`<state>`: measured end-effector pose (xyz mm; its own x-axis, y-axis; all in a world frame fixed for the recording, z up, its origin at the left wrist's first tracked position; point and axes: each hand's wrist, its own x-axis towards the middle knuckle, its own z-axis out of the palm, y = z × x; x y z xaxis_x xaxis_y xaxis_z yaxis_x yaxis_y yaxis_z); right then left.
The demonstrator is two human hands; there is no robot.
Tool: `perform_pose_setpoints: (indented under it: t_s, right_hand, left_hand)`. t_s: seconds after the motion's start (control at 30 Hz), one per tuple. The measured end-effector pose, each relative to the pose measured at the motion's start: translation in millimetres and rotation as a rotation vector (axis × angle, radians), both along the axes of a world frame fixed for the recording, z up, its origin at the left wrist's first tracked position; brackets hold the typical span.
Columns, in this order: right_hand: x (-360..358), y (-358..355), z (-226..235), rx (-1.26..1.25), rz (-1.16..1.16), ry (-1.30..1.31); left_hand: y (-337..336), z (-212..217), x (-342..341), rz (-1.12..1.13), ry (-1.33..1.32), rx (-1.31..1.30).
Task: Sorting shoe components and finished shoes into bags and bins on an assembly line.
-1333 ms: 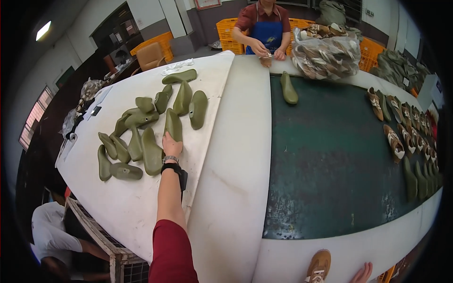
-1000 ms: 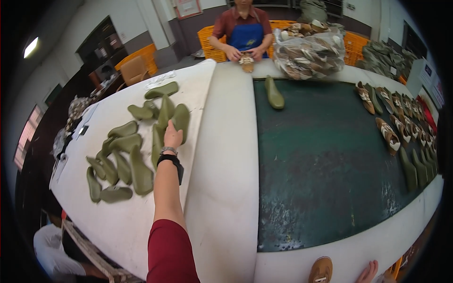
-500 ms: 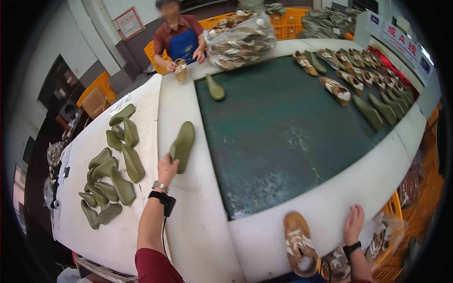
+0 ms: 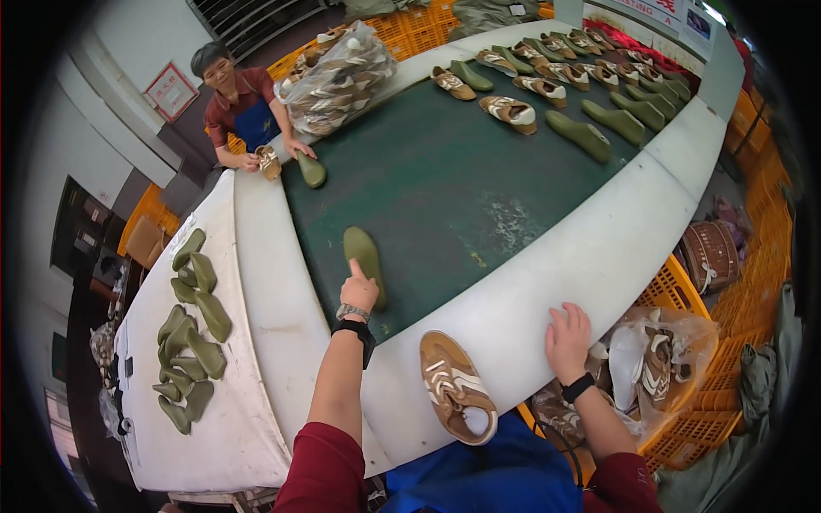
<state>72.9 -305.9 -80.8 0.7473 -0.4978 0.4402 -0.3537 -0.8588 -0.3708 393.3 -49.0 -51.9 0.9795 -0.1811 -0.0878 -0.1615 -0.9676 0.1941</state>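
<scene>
My left hand (image 4: 359, 291) grips an olive-green shoe last (image 4: 363, 248) over the near left corner of the dark green surface, its index finger laid along the top. Fingers apart and holding nothing, my right hand (image 4: 568, 340) is at the white table edge. Between my forearms a brown-and-white sneaker (image 4: 446, 385) rests on the white border, toe pointing away, with white stuffing in its opening. Across the table, a co-worker (image 4: 244, 107) has one hand on another brown sneaker (image 4: 269, 162) and the other on a green last (image 4: 311, 171).
Several loose green lasts (image 4: 205, 355) lie on the white cloth-covered table at left. Sneakers and lasts stand in rows (image 4: 590, 137) at the far right. A bag of sneakers (image 4: 338, 81) sits at the back. A yellow crate (image 4: 684, 427) with bagged shoes is below my right arm.
My left hand has carried the last from the white border onto the green surface. The view has swung right. The co-worker now also touches the far last.
</scene>
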Motion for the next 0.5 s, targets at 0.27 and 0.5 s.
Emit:
perform_pose_setpoints:
  t_s: [0.27,0.5]
  right_hand:
    - [-2,-13,-38,-0.028,-0.082,-0.024]
    - [-4,-16,-33,0.042,-0.117,-0.19]
  left_hand:
    - [0,-28,2,-0.13,0.012,-0.001]
    - [-17,45,-67,-0.483,0.24,0.261]
